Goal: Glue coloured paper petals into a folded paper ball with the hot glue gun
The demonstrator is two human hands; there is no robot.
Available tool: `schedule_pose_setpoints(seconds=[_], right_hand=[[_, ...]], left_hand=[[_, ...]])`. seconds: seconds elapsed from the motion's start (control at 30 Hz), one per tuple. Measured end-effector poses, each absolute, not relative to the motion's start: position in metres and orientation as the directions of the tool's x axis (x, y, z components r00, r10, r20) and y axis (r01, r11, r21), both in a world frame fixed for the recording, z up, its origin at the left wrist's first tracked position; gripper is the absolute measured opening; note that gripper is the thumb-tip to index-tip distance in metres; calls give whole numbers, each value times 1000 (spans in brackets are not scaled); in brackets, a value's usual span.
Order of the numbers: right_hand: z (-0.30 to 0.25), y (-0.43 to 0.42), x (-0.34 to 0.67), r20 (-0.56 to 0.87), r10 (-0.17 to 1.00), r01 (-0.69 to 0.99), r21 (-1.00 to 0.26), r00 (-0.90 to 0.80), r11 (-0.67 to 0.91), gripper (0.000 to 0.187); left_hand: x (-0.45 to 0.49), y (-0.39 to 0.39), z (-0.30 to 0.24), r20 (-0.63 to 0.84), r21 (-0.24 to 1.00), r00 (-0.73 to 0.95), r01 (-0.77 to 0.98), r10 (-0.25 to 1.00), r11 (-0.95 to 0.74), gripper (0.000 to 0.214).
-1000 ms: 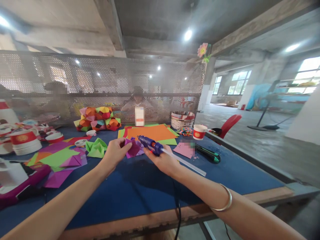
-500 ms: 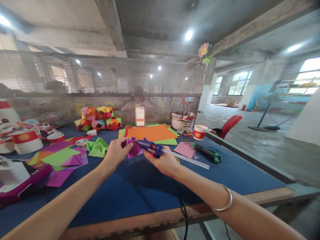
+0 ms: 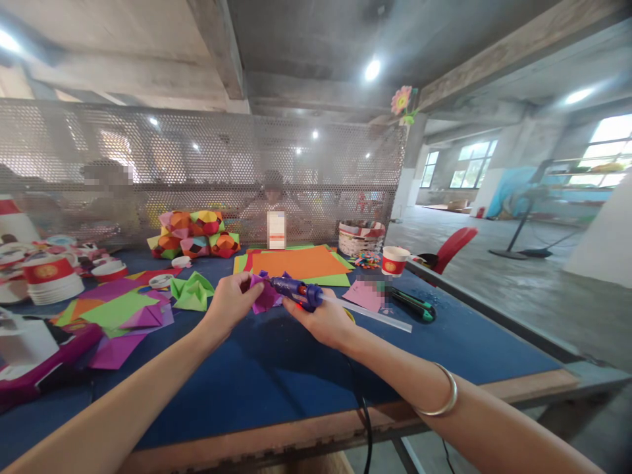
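Observation:
My left hand (image 3: 232, 299) is closed, pinching a folded purple paper piece (image 3: 265, 297) between thumb and fingers. Wrapped around a blue hot glue gun (image 3: 296, 291) is my right hand (image 3: 330, 319). The gun's nozzle points left and meets the purple paper; whether glue is coming out is too small to see. A clear glue stick (image 3: 378, 316) sticks out of the gun's back end, and a small red light glows on its handle. Just left of my left hand stands a folded green paper piece (image 3: 192, 291).
Loose coloured paper (image 3: 116, 313) and stacked paper cups (image 3: 52, 280) lie to the left. Folded paper balls (image 3: 195, 234), orange sheets (image 3: 299, 262) and a woven basket (image 3: 362, 238) stand behind. A utility knife (image 3: 412, 304) and a cup (image 3: 395, 261) are at right. A power cord (image 3: 366, 421) crosses the table's front edge.
Almost nothing differs. Both hands, the glue gun and the purple paper stay in place, with only a very slight shift of the view.

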State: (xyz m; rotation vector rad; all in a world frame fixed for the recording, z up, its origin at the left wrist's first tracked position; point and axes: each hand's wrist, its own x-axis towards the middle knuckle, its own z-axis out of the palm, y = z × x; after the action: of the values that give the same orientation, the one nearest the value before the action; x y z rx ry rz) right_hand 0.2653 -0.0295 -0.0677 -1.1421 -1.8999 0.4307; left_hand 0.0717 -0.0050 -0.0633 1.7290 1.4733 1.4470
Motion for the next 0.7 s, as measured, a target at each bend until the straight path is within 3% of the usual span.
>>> schedule_pose_setpoints(seconds=[0.7], right_hand=[[-73, -23, 266, 516, 827, 501, -667, -224, 551, 17]], left_hand=[[69, -4, -62, 443, 811, -109, 472, 890, -346, 27]])
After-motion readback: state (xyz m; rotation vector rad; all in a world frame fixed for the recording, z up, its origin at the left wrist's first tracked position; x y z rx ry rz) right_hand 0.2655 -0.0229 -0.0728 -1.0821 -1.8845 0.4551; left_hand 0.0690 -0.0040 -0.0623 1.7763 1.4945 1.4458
